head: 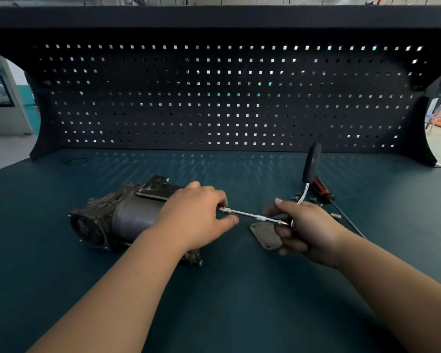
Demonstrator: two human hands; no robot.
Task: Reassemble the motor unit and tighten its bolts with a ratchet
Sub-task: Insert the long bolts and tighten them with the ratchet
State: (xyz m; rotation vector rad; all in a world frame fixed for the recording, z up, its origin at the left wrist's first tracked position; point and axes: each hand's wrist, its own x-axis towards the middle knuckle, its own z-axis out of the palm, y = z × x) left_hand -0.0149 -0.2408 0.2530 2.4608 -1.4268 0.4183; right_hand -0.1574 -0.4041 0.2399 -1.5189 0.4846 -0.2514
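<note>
A dirty grey motor unit (117, 215) lies on its side on the dark teal bench, left of centre. My left hand (196, 215) rests over its right end, fingers curled round the socket end of a chrome extension bar (250, 215). My right hand (303, 230) grips the ratchet head at the bar's other end. The ratchet's black handle (311, 161) stands up and away from me. A flat metal cover plate (265, 234) lies on the bench under the bar, partly hidden by my right fingers.
A red-and-black screwdriver (322, 191) lies behind my right hand, its thin shaft running right. Several loose bolts and a socket (336, 215) are scattered near it. A black pegboard (227, 98) closes off the back of the bench. A black ring (76, 161) lies far left.
</note>
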